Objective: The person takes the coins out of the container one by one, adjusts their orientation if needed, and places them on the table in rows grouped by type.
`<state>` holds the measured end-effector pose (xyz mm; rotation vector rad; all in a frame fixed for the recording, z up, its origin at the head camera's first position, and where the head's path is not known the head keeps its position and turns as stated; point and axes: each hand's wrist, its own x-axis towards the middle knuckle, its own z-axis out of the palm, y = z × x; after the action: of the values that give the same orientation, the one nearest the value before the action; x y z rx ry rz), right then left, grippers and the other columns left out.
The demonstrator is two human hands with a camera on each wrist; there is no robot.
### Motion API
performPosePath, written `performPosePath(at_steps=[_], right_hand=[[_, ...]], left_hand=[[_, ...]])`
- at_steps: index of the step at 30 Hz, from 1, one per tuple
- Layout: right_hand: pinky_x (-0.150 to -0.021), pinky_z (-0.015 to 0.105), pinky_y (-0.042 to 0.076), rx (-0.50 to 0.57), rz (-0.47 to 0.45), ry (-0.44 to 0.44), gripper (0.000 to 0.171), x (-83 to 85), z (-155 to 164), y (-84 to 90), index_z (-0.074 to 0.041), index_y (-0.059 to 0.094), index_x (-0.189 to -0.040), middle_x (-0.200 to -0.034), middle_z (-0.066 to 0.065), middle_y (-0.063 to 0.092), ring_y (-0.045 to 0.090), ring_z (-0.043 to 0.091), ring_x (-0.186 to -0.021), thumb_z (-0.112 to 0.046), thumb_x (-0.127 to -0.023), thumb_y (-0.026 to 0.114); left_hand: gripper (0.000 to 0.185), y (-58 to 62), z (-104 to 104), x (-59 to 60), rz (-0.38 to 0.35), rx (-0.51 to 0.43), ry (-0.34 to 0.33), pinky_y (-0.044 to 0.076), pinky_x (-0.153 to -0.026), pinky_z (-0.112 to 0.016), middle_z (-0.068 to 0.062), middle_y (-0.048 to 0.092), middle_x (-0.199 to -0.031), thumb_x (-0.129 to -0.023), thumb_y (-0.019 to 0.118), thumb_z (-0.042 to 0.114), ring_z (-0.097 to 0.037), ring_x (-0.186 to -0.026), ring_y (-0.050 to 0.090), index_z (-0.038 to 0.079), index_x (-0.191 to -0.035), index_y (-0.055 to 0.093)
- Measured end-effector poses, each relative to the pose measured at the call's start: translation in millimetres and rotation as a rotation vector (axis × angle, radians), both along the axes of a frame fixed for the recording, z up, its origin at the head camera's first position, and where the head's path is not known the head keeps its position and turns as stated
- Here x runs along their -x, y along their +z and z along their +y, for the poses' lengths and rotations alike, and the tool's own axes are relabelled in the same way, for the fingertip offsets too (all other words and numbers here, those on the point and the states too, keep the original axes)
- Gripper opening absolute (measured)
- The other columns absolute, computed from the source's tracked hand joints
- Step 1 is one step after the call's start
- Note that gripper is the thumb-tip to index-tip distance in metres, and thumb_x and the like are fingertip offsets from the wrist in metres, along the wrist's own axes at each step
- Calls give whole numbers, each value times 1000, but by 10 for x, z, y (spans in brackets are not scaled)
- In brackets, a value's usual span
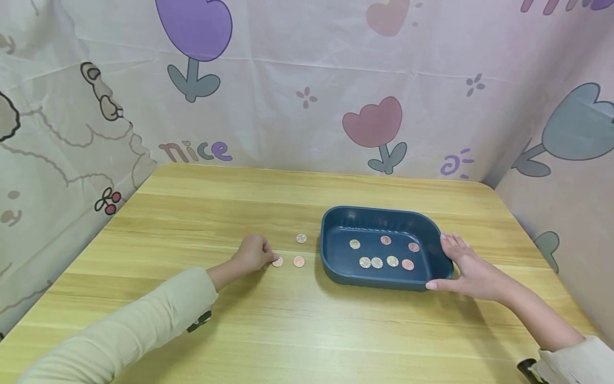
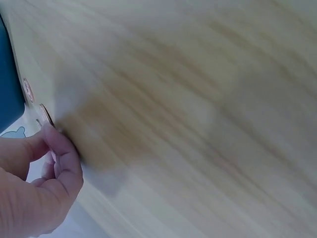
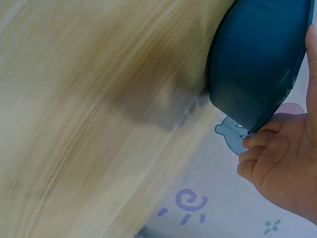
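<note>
Pastel cloth printed with tulips and the word "nice" (image 1: 195,152) walls in our wooden table (image 1: 268,325). From the head view, our left hand (image 1: 253,254) rests on the tabletop with its fingers curled, the fingertips touching a pink coin (image 1: 277,262). A second pink coin (image 1: 299,261) lies just beside the first, and a silver coin (image 1: 301,238) sits a little farther back, near the left wall of a dark blue tray (image 1: 336,266). Seven coins lie on the tray's floor, some silver and some pink. Our right hand (image 1: 467,266) holds the tray's right end, fingers against the outer wall by the rim and the thumb stretched along the near edge.

At the left wrist, we see the left hand (image 2: 34,191) with its fingers bent and a fingertip against the pink coin (image 2: 46,115); whether the coin is pinched we cannot tell. The other pink coin (image 2: 28,89) lies close behind, by the tray (image 2: 9,89).

At the right wrist, our right hand (image 3: 285,168) curls its fingers against the wall of the tray (image 3: 257,64), which stands on the table (image 3: 89,119).
</note>
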<state>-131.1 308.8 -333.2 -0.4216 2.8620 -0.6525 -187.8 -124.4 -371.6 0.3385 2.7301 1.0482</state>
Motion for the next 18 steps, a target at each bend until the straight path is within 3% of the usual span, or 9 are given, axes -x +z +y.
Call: performPosePath(at_steps=[6, 10, 13, 18], right_hand=[[-102, 71, 12, -4, 1, -1, 110, 5, 1, 0, 13, 12, -142, -148, 36, 10, -1, 51, -137, -45, -73, 75], [-102, 71, 11, 2, 3, 8, 110, 9, 8, 1, 14, 12, -142, -147, 37, 9, -2, 52, -137, -44, -73, 75], [-103, 71, 11, 4, 2, 7, 110, 12, 13, -1, 14, 12, -142, -147, 37, 9, -2, 52, -137, -44, -73, 75], [-104, 70, 10, 8, 2, 7, 110, 11, 17, -9, 14, 12, -142, -147, 37, 10, -2, 51, -137, -44, -73, 75]], left_hand=[[15, 52, -1, 22, -3, -27, 43, 43, -44, -15, -12, 64, -63, -85, 63, 2, -10, -48, 54, -5, -72, 60], [15, 118, 35, 64, 59, -91, 48, 41, -44, -13, -14, 61, -65, -87, 61, 5, -15, -51, 55, -6, -78, 59], [16, 198, 130, 79, 127, -149, 53, 47, -47, -15, -19, 63, -71, -87, 62, 8, -20, -55, 60, -6, -81, 61], [14, 339, 366, 61, 152, -249, 61, 51, -51, -19, -22, 65, -77, -85, 66, 10, -16, -55, 60, -5, -83, 64]])
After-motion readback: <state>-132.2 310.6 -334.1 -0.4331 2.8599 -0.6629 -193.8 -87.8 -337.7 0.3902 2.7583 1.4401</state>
